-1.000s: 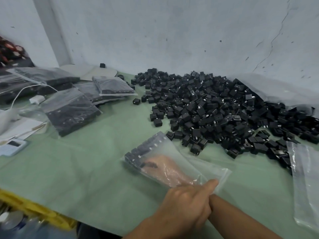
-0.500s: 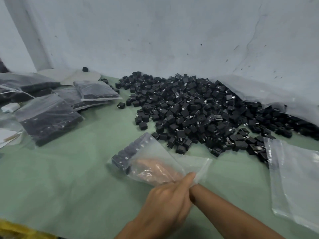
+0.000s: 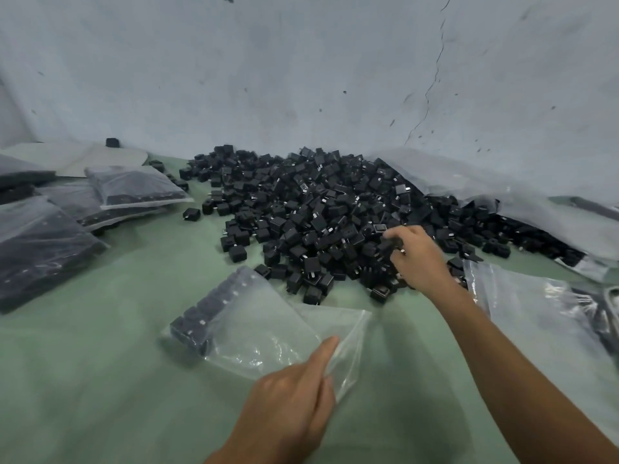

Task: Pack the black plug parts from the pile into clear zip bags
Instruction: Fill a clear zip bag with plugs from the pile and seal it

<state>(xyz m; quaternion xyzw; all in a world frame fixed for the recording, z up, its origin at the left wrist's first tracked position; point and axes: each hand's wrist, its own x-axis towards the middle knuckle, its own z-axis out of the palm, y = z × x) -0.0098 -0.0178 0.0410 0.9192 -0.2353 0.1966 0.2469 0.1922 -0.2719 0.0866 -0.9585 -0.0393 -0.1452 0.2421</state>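
Hundreds of black plug parts point(image 3: 318, 212) lie heaped on the green cloth point(image 3: 100, 380) against the wall point(image 3: 301, 78). Your right hand point(image 3: 415, 259) is at the heap's near edge, fingers curled round a plug part point(image 3: 390, 244) (perhaps more). Your left hand point(image 3: 294, 393) pinches the mouth of the clear zip bag point(image 3: 261, 329), which lies flat with a row of parts at its far end.

One wide-angle view from the person's head, facing forward and down over a pale green cloth-covered tabletop point(image 3: 100, 380) to a grey-blue plaster wall point(image 3: 301, 78) across the upper half. The left hand point(image 3: 291, 393) is close at bottom centre; the right hand point(image 3: 418, 259) lies farther off, right of centre.
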